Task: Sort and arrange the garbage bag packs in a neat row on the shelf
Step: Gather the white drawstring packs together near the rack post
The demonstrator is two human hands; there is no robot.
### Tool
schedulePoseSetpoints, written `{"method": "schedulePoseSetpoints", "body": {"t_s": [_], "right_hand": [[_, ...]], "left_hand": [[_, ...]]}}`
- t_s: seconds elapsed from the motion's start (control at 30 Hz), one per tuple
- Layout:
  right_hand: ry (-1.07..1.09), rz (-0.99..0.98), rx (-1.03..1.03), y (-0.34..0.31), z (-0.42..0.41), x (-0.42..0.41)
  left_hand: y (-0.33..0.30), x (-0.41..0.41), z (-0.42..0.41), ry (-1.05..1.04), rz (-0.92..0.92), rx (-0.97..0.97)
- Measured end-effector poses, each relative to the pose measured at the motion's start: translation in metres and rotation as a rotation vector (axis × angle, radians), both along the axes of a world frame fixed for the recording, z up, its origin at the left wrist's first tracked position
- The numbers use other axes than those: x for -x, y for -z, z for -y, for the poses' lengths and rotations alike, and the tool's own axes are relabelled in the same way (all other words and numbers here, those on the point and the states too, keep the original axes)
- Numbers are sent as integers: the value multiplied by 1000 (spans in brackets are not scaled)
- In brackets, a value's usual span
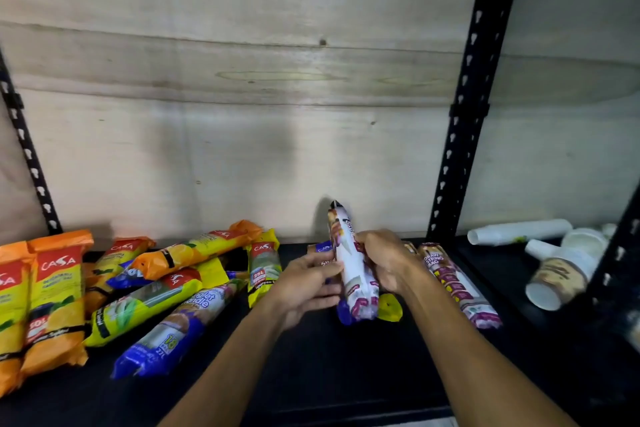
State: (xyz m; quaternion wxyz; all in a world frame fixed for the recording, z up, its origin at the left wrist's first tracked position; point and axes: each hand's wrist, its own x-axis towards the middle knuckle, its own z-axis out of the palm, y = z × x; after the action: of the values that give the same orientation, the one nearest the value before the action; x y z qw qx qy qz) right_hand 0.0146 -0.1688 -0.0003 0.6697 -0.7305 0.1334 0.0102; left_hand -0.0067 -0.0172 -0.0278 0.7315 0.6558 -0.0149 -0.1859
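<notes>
Held pack: white-and-purple pack, nearly upright over the black shelf, right of centre; print blurred.
Right hand: fingers curled round the pack's right side.
Left hand: fingers on the pack's left side, partly covering a purple pack behind; grip hard to make out.
Yellow pack: mostly hidden behind the held pack.
Drawstring pack: lies just right of the right hand.
Left heap: orange packs cut by the frame edge; yellow and blue packs piled crosswise.
Cups: beyond the post, blurred.
</notes>
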Motion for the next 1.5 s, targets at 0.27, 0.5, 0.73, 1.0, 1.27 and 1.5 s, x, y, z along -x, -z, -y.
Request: {"method": "schedulePoseSetpoints", "body": {"t_s": [0.27, 0.5, 0.73, 1.0, 1.27, 1.5], "right_hand": [[80, -15, 86, 0, 56, 4], [137, -29, 171, 10, 105, 10], [178, -37, 443, 25, 139, 10], [219, -37, 701, 46, 151, -1], [271, -135, 921, 45, 149, 0], [183, -102, 898, 41, 155, 5]], "left_hand": [[0, 1, 66, -35, 32, 158], [11, 6, 109, 77, 31, 103], [14, 6, 155, 23, 173, -114], [19, 7, 164, 66, 269, -286], [14, 8, 164, 88, 268, -347], [18, 12, 167, 88, 252, -311]]}}
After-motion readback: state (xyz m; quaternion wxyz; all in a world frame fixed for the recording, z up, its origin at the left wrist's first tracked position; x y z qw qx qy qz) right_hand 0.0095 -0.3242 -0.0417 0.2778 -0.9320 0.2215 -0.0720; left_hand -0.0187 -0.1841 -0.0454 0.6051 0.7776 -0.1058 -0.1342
